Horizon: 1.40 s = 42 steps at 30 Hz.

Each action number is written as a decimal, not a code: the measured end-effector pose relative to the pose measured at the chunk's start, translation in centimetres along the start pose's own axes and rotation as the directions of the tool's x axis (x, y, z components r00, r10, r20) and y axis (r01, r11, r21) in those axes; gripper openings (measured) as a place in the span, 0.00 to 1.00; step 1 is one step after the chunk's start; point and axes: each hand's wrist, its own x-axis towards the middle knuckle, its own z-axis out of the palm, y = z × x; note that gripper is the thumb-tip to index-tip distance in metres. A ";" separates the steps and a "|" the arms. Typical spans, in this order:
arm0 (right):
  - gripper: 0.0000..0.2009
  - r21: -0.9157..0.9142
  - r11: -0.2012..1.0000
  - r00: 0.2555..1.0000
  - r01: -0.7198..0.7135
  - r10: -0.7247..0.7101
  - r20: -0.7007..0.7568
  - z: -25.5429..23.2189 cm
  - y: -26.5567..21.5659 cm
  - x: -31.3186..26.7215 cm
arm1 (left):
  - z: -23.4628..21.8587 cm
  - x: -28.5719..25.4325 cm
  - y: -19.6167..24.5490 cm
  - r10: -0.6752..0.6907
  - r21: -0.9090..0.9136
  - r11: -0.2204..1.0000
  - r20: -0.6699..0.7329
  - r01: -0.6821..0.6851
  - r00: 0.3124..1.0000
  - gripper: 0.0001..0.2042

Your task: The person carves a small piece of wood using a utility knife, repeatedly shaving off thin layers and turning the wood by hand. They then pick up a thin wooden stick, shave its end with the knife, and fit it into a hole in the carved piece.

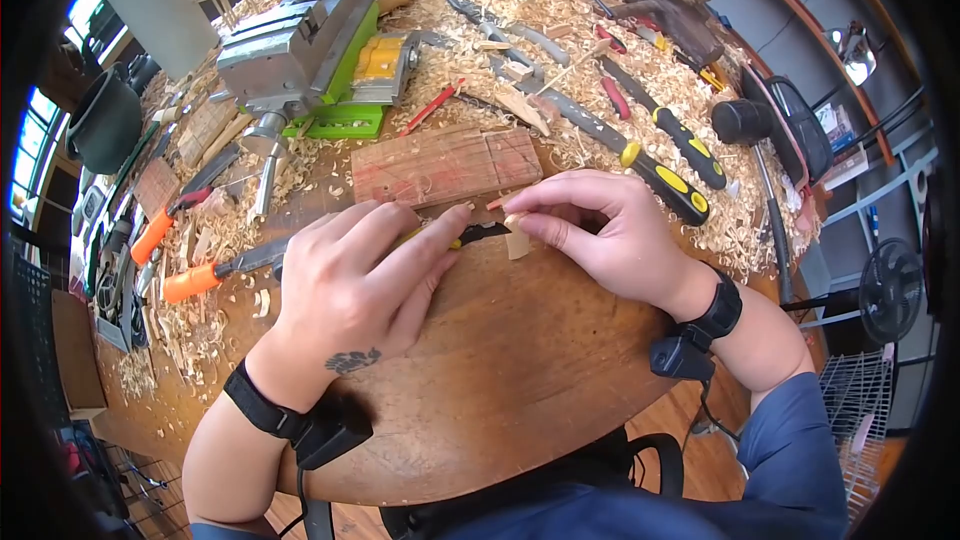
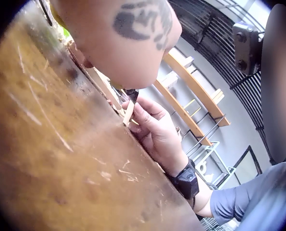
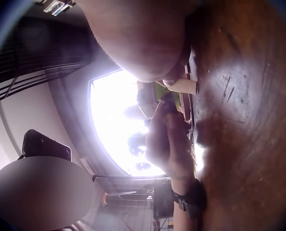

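In the head view the left hand (image 1: 365, 270) is curled round a yellow and black tool (image 1: 484, 232), most of which the fingers cover. Thumb and forefinger of the right hand (image 1: 605, 230) pinch a small pale wood piece (image 1: 518, 244) beside the tool's dark end; a thin red-orange bit (image 1: 497, 204) shows near those fingertips. The left wrist view has the dark end (image 2: 132, 95) close against the wood piece (image 2: 128, 113). Seen from the right wrist, the wood piece (image 3: 185, 86) sticks out below the right hand (image 3: 138, 38), with the left hand (image 3: 167, 139) opposite.
A reddish board (image 1: 440, 168) lies just beyond the hands. Behind it stand a metal vise (image 1: 285, 55) and a green base (image 1: 340, 122). Wood shavings (image 1: 580, 80), files with yellow-black handles (image 1: 672, 190), a mallet (image 1: 742, 122) and orange-handled chisels (image 1: 190, 283) lie around.
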 end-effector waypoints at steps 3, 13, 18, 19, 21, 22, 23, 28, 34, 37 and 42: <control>0.09 0.017 1.000 1.000 0.004 -0.004 -0.004 0.1 0.2 0.0 | 0.2 0.3 0.0 0.040 0.012 0.999 -0.032 -0.040 0.999 0.20; 0.07 0.155 0.988 1.000 -0.021 0.023 -0.012 0.2 0.7 0.2 | 1.1 0.4 -0.3 0.077 0.031 0.997 -0.075 -0.075 0.994 0.21; 0.07 0.171 0.984 0.999 -0.041 0.041 0.004 0.2 0.7 0.2 | 0.5 0.4 0.5 0.041 -0.009 0.999 0.053 -0.040 0.998 0.21; 0.07 0.168 0.985 0.999 -0.041 0.040 0.008 0.2 0.7 0.2 | 0.6 0.4 0.9 0.074 0.023 0.997 0.092 -0.076 0.993 0.22; 0.07 0.159 0.986 0.998 -0.058 0.058 0.002 0.2 0.5 0.1 | 0.8 0.4 1.0 0.105 0.054 0.992 0.131 -0.112 0.986 0.22; 0.07 0.151 0.986 0.997 -0.073 0.074 -0.003 0.1 0.4 0.1 | 1.0 0.4 0.8 0.112 0.018 0.993 0.075 -0.113 0.991 0.22; 0.07 0.153 0.986 0.997 -0.071 0.073 -0.003 0.1 0.4 0.1 | 1.1 0.4 0.7 0.116 -0.018 0.993 0.019 -0.116 0.993 0.23; 0.07 0.090 0.995 0.999 -0.053 0.052 0.008 0.0 0.4 0.2 | 0.6 0.5 0.9 0.061 0.052 0.997 -0.022 -0.059 0.998 0.23; 0.07 0.146 0.989 1.000 -0.008 0.010 -0.013 0.2 0.9 0.2 | 1.6 0.3 0.2 0.091 0.090 0.992 -0.061 -0.085 0.994 0.24; 0.07 0.150 0.986 0.998 -0.068 0.069 -0.001 0.0 0.7 0.2 | 1.0 0.4 1.1 0.081 0.075 0.994 0.016 -0.082 0.997 0.23; 0.08 0.161 0.985 0.998 -0.059 0.061 -0.007 0.0 0.5 0.2 | 0.8 0.3 1.3 0.081 0.081 0.993 0.084 -0.088 0.993 0.23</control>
